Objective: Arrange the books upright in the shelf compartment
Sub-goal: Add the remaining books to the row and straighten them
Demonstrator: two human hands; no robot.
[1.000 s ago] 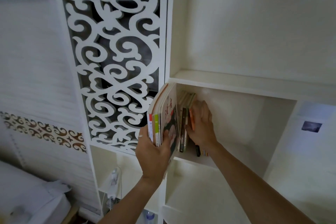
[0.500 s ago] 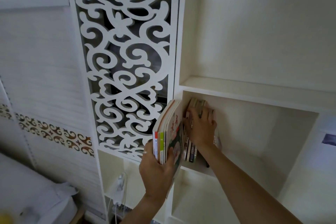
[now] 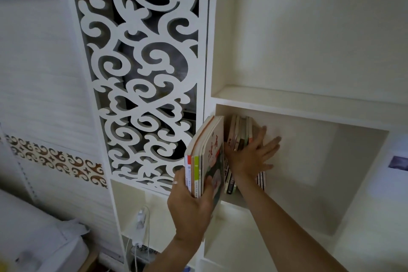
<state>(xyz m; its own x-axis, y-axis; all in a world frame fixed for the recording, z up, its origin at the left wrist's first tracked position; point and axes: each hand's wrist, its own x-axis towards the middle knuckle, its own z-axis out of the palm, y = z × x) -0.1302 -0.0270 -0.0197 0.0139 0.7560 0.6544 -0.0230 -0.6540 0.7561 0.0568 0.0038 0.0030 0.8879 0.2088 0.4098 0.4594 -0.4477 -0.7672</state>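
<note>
Shelf unit: a smooth, matt, cream-white boxy shelf unit (image 3: 298, 115) of painted board is seen, and its square compartment (image 3: 313, 170) opens around and beyond the right fingertips.
Fretwork panel: a white cut-out scrollwork panel (image 3: 141, 77), flat with curling openings over a dark backing, is set just left of the left fingers.
Held stack: a bundle of thin paperback books with red, green and orange spines and a glossy illustrated cover (image 3: 206, 157) is held upright outside the compartment, at its left front edge.
Shelved row: a row of slim, soft-covered books with beige and dark spines (image 3: 239, 137) is stood in the compartment's left end, leaning slightly, under and just left of the right fingers.
Left hand: the left hand (image 3: 192, 205) is wrapped round the lower end of the held stack, thumb across the cover and fingers behind the spines; a plain ring is worn.
Right hand: the right hand (image 3: 249, 159) is laid flat with fingers spread wide against the side of the shelved row, which appears to be steadied by it.
Progress: roughly half is judged done; one group is placed, the held stack is not yet inside, and most of the compartment to the right of the fingers is unfilled.
</note>
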